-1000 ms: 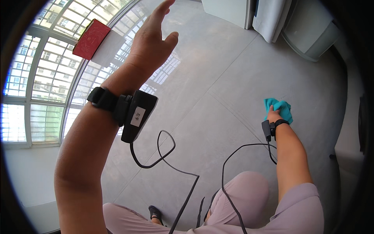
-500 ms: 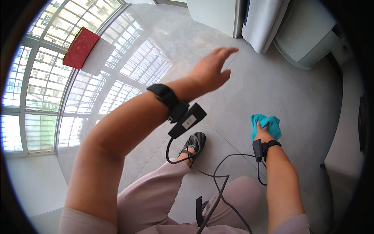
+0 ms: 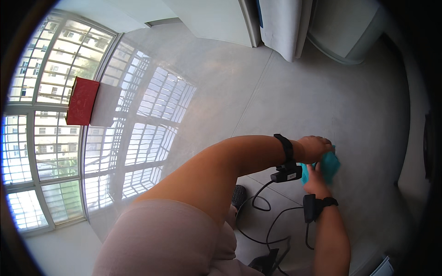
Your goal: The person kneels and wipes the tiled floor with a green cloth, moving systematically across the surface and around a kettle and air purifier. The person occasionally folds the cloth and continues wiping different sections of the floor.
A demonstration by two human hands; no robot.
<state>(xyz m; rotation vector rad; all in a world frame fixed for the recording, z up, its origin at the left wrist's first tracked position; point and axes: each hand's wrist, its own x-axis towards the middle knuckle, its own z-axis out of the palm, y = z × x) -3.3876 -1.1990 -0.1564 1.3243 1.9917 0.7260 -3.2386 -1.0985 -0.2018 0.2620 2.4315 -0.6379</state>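
Observation:
A crumpled teal cloth (image 3: 329,166) is held above the grey floor, right of centre. My right hand (image 3: 316,182) grips it from below, thumb side toward the middle of the view. Across from the left comes my left forearm, and my left hand (image 3: 315,148) is at the cloth's upper edge with its fingers curled in on it. Part of the cloth is hidden behind both hands. Each wrist wears a black strap with a small black box, and a black cable (image 3: 271,239) hangs from these in front of me.
A red box (image 3: 83,101) stands by the barred windows on the left. White cabinet panels (image 3: 216,23) and a rounded pale appliance (image 3: 340,34) are along the far side. My dark shoe (image 3: 238,197) is on the tiled floor (image 3: 258,106) below my left arm.
My left hand, open and away from the cloth before, has swung right and closed on its upper edge. My right hand still holds the cloth, a little lower. The view has turned.

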